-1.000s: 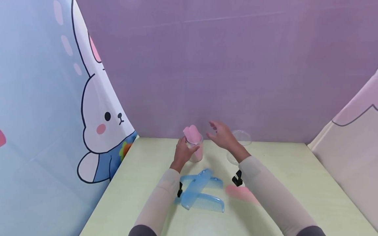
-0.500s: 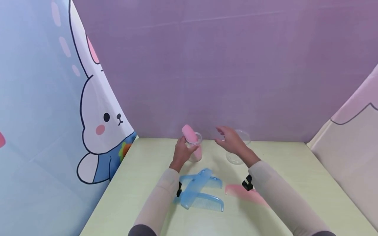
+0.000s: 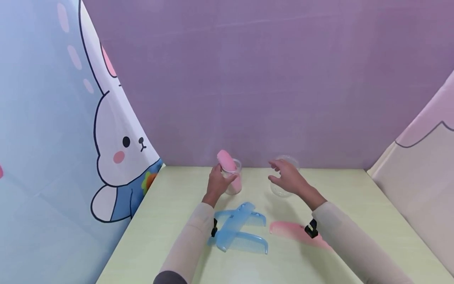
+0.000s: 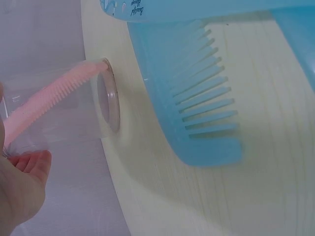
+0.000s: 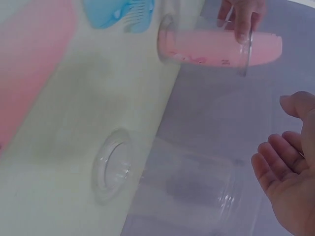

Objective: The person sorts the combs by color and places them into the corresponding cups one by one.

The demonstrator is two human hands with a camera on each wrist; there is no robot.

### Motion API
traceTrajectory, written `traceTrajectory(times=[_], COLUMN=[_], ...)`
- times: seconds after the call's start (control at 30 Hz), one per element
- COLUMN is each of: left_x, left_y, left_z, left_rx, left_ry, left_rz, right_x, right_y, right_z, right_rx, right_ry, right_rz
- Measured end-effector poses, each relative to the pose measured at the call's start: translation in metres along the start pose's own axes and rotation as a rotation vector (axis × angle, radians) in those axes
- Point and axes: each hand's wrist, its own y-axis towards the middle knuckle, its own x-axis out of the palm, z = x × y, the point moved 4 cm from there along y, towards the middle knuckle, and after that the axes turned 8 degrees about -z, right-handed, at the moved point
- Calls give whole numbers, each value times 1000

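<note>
My left hand (image 3: 217, 183) grips a clear plastic jar (image 3: 234, 191) near its rim, thumb on one side and fingers on the other. Inside leans a pink comb (image 3: 227, 161), its upper end sticking out above the rim toward the left. In the left wrist view the teeth of this pink comb (image 4: 54, 93) show through the jar wall. My right hand (image 3: 289, 180) hovers with loosely bent fingers, holding nothing, beside a second clear jar (image 5: 197, 172) that stands upright on the table.
Three overlapping blue combs (image 3: 234, 228) lie on the pale table (image 3: 340, 205) in front of the jars. Another pink comb (image 3: 289, 229) lies flat to their right, partly under my right forearm. A purple cloth wall (image 3: 269, 86) rises behind the table's far edge.
My right hand has moved right, away from the held jar to the second one. The pink comb has turned and leans left in the jar. My left hand stays on that jar.
</note>
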Motion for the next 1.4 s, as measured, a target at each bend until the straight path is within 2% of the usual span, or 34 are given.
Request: traceTrajectory(times=[0.4,0.6,0.8,0.93,1.2,1.4], left_x=[0,0,1,0,-1,-3], left_y=[1,0,1,2,1,-1], left_z=[-5,-3,-2,-2,-2,2], left_rx=[-2,-6,-9,-7,-14,9], left_ry=[0,-4,-1,-4,2,5], left_rz=[0,2,-4,-1,-10,-1], right_x=[7,11,16,19,24,31], right_y=[-23,-36,-53,-62,-73,-84], right_z=[18,28,38,46,50,55], right_rx=[8,27,-8,4,11,19], right_ry=[-8,-20,-42,-55,-48,-49], right_rz=[-26,-66,-111,-143,-163,-194])
